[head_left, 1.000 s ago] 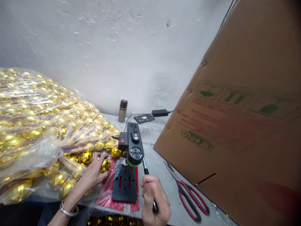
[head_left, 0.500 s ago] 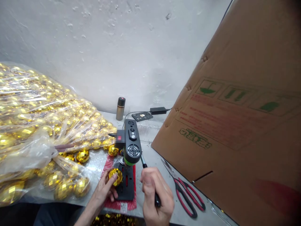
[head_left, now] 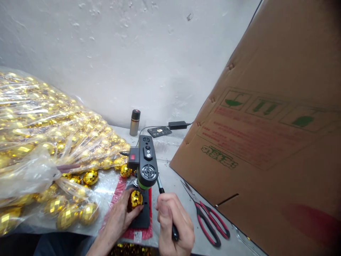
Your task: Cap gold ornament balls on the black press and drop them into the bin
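My left hand (head_left: 118, 218) pinches a faceted gold ball (head_left: 135, 198) and holds it on the black base plate (head_left: 141, 220) under the head of a small black bench machine (head_left: 146, 163). My right hand (head_left: 174, 225) is closed round the machine's black lever handle (head_left: 174, 233), whose metal rod (head_left: 160, 185) runs up to the machine's side. A red sheet (head_left: 121, 190) lies under the base plate.
A large clear plastic bag of gold balls (head_left: 39, 142) fills the left side; loose gold balls (head_left: 90, 177) lie near it. A big cardboard box (head_left: 266, 142) leans at the right. Red-handled scissors (head_left: 210, 224) lie beside it. A small bottle (head_left: 134, 122), a controller (head_left: 159, 131) and a power adapter (head_left: 177, 125) stand by the wall.
My left hand took a gold ball from beside the bag and carried it right onto the base plate under the machine head. My right hand stayed on the lever.
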A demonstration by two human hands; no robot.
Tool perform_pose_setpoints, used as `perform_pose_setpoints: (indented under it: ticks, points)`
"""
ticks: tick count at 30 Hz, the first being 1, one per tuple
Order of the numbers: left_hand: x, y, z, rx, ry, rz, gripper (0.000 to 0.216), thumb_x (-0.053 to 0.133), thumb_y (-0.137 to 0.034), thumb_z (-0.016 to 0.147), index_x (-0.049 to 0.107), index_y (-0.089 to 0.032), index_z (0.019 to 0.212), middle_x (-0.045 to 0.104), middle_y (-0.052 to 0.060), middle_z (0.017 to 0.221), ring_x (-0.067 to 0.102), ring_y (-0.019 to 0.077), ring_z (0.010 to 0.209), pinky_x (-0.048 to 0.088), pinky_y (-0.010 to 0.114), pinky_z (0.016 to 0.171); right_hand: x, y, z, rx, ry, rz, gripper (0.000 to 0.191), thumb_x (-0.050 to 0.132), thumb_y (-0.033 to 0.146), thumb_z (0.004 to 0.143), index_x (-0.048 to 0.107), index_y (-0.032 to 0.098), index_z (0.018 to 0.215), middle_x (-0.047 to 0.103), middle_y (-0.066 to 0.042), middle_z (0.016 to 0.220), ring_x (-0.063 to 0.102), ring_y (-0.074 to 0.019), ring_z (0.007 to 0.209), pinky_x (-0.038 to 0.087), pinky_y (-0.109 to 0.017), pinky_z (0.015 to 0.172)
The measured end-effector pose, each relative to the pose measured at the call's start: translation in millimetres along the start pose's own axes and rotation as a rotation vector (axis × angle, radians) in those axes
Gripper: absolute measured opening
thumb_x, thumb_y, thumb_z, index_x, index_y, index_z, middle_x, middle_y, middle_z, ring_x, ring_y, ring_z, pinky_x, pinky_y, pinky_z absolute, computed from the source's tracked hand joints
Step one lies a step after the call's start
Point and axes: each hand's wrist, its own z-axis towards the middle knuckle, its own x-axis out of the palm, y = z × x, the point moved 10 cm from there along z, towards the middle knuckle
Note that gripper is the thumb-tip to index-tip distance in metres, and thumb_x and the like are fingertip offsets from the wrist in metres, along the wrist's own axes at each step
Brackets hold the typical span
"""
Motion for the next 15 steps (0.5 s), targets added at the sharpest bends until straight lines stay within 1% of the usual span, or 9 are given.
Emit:
perform_pose_setpoints:
  ticks: [3,6,8,12,15]
  points:
    - [6,-5,2,0.025,-0.006,0.089,0.045,0.067,-0.041,0.083,0.065,-0.022,0.124,0.08,0.011,0.106,0.077,0.0328,0.094,0.061,0.045,0.083,-2,-3,-3,0.049,-0.044,0.001,0.028,0.045,0.004,0.1,0.052,0.021,0.079,0.054,0.001,0.07,0.054,-0.0113,0.062,0.04,-0.025,0.055]
    - [9,-10,6,0.103,-0.047,0.157,0.04,0.071,-0.04,0.079,0.069,-0.021,0.113,0.078,0.012,0.102,0.074,0.0345,0.097,0.059,0.048,0.086,-1,-2,-5,0.054,-0.048,0.009,0.029,0.044,0.004,0.101,0.051,0.021,0.078,0.053,0.001,0.068,0.054,-0.0119,0.062,0.04,-0.025,0.055]
    - [11,-11,7,0.129,-0.05,0.173,0.041,0.073,-0.04,0.077,0.07,-0.02,0.112,0.077,0.011,0.102,0.072,0.0349,0.099,0.058,0.049,0.088,-2,-3,-8,0.058,-0.056,0.001,0.03,0.044,0.004,0.101,0.051,0.021,0.077,0.054,0.001,0.068,0.055,-0.0115,0.062,0.04,-0.025,0.055]
    - [12,-9,8,0.118,-0.026,0.172,0.041,0.073,-0.039,0.078,0.069,-0.021,0.115,0.076,0.01,0.104,0.07,0.0333,0.098,0.055,0.048,0.088,-2,-11,-25,0.086,-0.065,-0.045,0.03,0.044,0.006,0.101,0.049,0.022,0.076,0.057,0.001,0.072,0.055,-0.0103,0.06,0.043,-0.024,0.058]
    - [13,-7,7,0.097,-0.019,0.18,0.037,0.07,-0.036,0.079,0.068,-0.021,0.113,0.074,0.009,0.1,0.069,0.0328,0.097,0.054,0.047,0.088,1,-14,-40,0.057,-0.078,-0.113,0.031,0.04,0.01,0.104,0.048,0.023,0.076,0.058,0.002,0.071,0.057,-0.0115,0.06,0.049,-0.027,0.066]
